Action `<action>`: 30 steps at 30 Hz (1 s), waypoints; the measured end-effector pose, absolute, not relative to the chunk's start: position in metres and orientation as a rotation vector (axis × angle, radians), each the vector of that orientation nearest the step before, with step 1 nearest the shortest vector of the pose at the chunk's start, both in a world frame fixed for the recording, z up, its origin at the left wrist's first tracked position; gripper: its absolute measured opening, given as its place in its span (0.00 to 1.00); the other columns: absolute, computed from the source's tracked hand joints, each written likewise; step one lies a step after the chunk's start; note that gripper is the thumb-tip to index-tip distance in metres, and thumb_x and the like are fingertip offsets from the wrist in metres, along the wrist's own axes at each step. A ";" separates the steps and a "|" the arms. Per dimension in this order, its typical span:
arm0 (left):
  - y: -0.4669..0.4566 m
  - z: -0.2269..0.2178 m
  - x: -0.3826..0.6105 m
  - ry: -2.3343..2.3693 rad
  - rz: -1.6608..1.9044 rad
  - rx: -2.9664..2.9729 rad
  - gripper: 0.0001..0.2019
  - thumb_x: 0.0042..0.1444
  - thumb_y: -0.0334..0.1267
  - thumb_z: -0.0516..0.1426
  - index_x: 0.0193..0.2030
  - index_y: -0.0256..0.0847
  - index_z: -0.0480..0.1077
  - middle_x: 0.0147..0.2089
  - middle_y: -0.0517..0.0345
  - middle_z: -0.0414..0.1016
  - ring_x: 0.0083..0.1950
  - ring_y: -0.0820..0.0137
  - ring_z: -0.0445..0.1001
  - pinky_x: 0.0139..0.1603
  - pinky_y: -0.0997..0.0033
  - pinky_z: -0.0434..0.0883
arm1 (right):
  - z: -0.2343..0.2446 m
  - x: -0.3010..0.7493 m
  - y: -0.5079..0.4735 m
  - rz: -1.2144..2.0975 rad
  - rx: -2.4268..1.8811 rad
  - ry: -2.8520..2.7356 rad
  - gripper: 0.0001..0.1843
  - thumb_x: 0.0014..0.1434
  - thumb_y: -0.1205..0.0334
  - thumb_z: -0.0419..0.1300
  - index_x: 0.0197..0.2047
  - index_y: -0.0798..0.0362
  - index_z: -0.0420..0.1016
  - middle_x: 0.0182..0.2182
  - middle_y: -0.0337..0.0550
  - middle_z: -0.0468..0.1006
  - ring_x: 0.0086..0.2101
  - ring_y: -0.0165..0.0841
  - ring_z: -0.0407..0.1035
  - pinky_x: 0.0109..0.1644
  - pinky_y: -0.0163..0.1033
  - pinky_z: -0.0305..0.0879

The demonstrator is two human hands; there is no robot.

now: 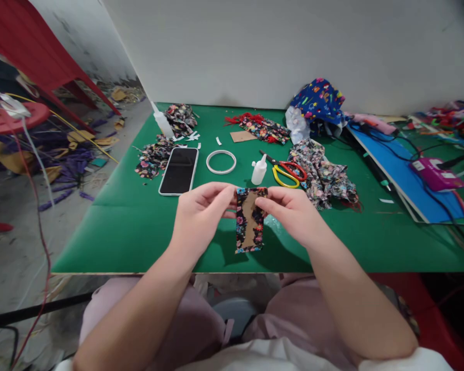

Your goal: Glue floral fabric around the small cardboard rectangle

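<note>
Head view. Both hands are raised above the near edge of the green table (116,226), holding 1 cardboard piece (249,220) between them. The piece is a brown rectangle with floral fabric wrapped along its side and top edges; it hangs upright, its bare cardboard face toward the camera. The left hand (199,214) pinches the upper left corner, thumb and forefinger closed on the fabric edge, other fingers curled. The right hand (294,208) pinches the upper right corner the same way, fingertips pressed on the top fold. The piece is clear of the table surface.

Behind the hands: a phone (179,170) lying flat, screen dark. Just right of it, a white ring (221,162). Then a small glue bottle (259,170), upright, near the piece's top edge. Scissors (285,172) with 1 red and 1 yellow handle lie right of the bottle, touching a crumpled floral cloth (325,178). A second bottle (163,123) stands at the far left beside fabric scraps (154,157). A blue patterned cloth (320,103) is heaped against the back wall. To the right, a blue board (402,180) with a purple device (435,174) and dark cables.
</note>
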State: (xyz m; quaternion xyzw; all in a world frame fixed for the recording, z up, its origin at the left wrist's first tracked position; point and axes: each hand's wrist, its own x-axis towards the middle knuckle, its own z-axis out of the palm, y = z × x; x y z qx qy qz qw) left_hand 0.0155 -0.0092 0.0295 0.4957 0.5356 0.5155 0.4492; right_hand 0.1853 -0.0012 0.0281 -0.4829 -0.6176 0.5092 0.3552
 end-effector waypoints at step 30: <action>-0.002 0.028 0.013 1.198 0.827 1.479 0.13 0.52 0.44 0.56 0.26 0.38 0.75 0.26 0.59 0.77 0.26 0.72 0.75 0.27 0.78 0.72 | 0.046 0.191 -0.008 0.979 -1.393 -1.909 0.16 0.56 0.52 0.56 0.24 0.55 0.70 0.20 0.35 0.67 0.22 0.24 0.57 0.25 0.30 0.52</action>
